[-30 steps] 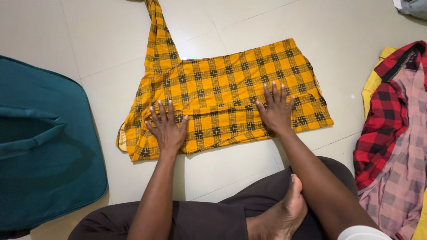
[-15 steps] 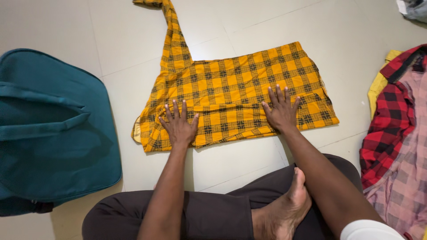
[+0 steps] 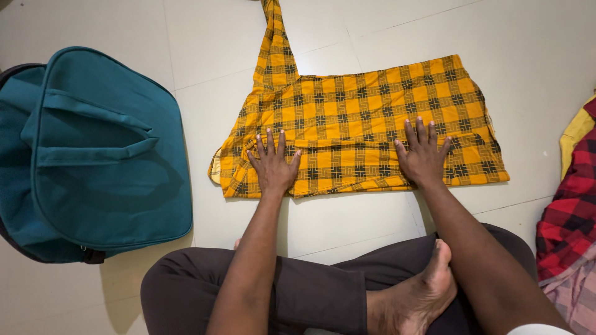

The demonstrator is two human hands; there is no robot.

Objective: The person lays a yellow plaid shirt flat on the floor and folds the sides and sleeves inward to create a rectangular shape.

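A seated person presses both palms flat on a folded yellow plaid cloth (image 3: pixel 363 118) spread on the tiled floor (image 3: pixel 205 56), left hand (image 3: pixel 274 165) and right hand (image 3: pixel 423 156) with fingers spread. A teal bag (image 3: pixel 93 161) lies nearby; the red checked garment (image 3: pixel 568 223) is mostly out of frame.

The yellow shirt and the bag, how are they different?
The yellow shirt is checked with black lines; the bag is plain teal. The shirt lies flat and folded in front of the person; the bag sits puffy on the left. Both hands, left and right, press the shirt; nothing touches the bag. Both rest on the floor.
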